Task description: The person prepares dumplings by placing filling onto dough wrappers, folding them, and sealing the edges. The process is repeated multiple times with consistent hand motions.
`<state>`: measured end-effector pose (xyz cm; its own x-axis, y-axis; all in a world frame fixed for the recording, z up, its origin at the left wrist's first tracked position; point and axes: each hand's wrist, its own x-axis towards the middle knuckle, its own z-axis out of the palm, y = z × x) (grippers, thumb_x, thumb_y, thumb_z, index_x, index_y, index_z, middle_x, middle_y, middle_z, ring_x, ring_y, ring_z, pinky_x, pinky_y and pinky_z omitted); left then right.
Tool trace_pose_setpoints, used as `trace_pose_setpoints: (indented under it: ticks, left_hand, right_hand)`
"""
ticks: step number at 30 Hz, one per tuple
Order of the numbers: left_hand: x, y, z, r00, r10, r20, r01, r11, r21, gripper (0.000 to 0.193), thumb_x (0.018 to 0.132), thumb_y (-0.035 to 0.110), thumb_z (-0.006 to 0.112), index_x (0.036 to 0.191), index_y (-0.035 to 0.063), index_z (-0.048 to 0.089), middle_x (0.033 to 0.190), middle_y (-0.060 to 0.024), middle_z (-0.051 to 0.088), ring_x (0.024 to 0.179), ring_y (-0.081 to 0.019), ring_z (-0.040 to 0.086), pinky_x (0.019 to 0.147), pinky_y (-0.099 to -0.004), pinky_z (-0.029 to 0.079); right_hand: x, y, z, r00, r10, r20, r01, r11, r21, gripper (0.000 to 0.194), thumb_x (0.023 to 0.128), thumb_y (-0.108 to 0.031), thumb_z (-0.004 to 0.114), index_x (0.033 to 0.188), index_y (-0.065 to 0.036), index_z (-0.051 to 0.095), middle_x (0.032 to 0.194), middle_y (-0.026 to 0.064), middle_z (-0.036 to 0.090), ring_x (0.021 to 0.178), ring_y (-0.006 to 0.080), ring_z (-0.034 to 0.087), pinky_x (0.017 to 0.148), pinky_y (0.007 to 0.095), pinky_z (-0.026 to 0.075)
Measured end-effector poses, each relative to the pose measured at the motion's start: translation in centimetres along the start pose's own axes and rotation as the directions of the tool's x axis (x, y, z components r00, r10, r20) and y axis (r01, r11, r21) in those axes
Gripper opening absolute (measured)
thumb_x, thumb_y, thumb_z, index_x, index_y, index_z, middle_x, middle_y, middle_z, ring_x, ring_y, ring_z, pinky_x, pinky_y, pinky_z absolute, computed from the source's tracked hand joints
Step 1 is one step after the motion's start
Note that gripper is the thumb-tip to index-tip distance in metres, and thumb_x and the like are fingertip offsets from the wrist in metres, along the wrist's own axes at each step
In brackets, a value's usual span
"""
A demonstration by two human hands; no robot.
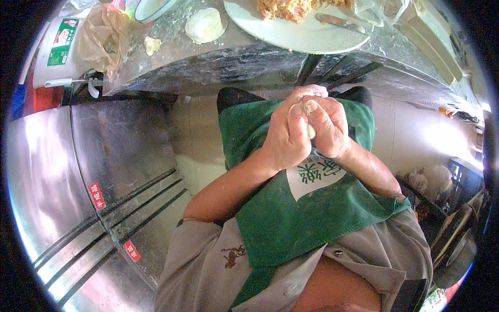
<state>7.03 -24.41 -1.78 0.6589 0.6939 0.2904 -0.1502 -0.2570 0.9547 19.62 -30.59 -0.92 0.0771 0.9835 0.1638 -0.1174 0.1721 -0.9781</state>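
My left hand (289,134) and my right hand (328,126) are pressed together above the lap of my green apron (304,226). A pale lump of dough (311,131) shows in the gap between the thumbs, and the fingers hide most of it. Flour whitens the fingertips. On the metal worktop beyond, a large white plate (296,43) carries a mound of pinkish minced filling (286,11). A flat filling spreader (339,22) rests on that plate. To its left sit a floury stack of round dough wrappers (206,25) and a small dough piece (152,45).
The worktop (171,54) curves across the front with its edge before my knees. At its left are a blue-rimmed bowl (154,8), a plastic bag (103,39) and a labelled white bucket (58,50). A cream tray (432,43) lies right. Stainless steel doors (121,136) stand at my left.
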Motion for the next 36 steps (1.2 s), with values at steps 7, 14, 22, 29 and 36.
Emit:
trace_pose_setpoints:
  ticks: [7, 14, 22, 29, 36]
  left_hand:
    - [0.4, 4.4, 1.4, 0.76, -0.649, -0.037, 0.362, 0.47, -0.805, 0.087, 0.098, 0.071, 0.028, 0.149, 0.0004, 0.041, 0.144, -0.0152, 0.053, 0.131, -0.0282, 0.051, 0.113, -0.0435, 0.036]
    - [-0.8, 3.3, 0.8, 0.83, -0.543, 0.127, 0.322, 0.282, -0.904, 0.07, 0.099, 0.059, 0.035, 0.136, 0.0017, 0.052, 0.127, -0.0107, 0.06, 0.118, -0.0242, 0.057, 0.104, -0.0406, 0.043]
    - [-0.5, 3.5, 1.6, 0.858, -0.512, 0.029, 0.285, 0.429, -0.857, 0.076, 0.097, 0.061, 0.041, 0.145, 0.0019, 0.044, 0.137, -0.0102, 0.055, 0.125, -0.0215, 0.053, 0.105, -0.0404, 0.042]
    - [-1.0, 3.0, -0.9, 0.884, -0.462, -0.07, 0.253, 0.598, -0.76, 0.076, 0.099, 0.06, 0.04, 0.145, 0.0002, 0.045, 0.14, -0.0225, 0.056, 0.123, -0.0374, 0.058, 0.104, -0.047, 0.046]
    - [-3.4, 0.2, -2.8, 0.768, -0.627, -0.131, 0.368, 0.599, -0.711, 0.058, 0.096, 0.052, 0.049, 0.124, 0.0016, 0.058, 0.12, -0.0179, 0.066, 0.098, -0.0319, 0.067, 0.085, -0.0417, 0.053]
  right_hand:
    - [0.7, -1.0, -2.4, 0.981, -0.19, 0.041, 0.194, 0.961, -0.195, 0.048, 0.098, -0.044, 0.047, 0.094, 0.0, 0.065, 0.086, 0.0131, 0.066, 0.073, 0.0291, 0.063, 0.069, 0.0386, 0.05]
    - [2.4, -2.5, -2.9, 0.89, -0.369, 0.269, 0.454, 0.661, -0.597, 0.03, 0.069, -0.008, 0.067, 0.097, -0.001, 0.059, 0.091, 0.0145, 0.067, 0.082, 0.0375, 0.063, 0.078, 0.0442, 0.05]
    - [2.3, -4.2, -4.8, 0.887, -0.398, 0.235, 0.447, 0.606, -0.658, 0.013, 0.07, -0.009, 0.072, 0.08, -0.009, 0.065, 0.099, 0.0116, 0.068, 0.091, 0.033, 0.065, 0.08, 0.0435, 0.052]
    - [3.4, -10.7, -14.2, 0.902, -0.416, 0.119, 0.247, 0.27, -0.93, 0.01, 0.084, -0.012, 0.066, 0.094, -0.008, 0.065, 0.099, 0.0113, 0.067, 0.088, 0.0326, 0.068, 0.073, 0.0415, 0.058]
    - [6.9, -17.2, -32.0, 0.827, -0.449, -0.338, -0.289, 0.175, -0.941, 0.015, 0.089, -0.019, 0.063, 0.09, -0.006, 0.07, 0.089, 0.0166, 0.071, 0.086, 0.0359, 0.069, 0.076, 0.0425, 0.054]
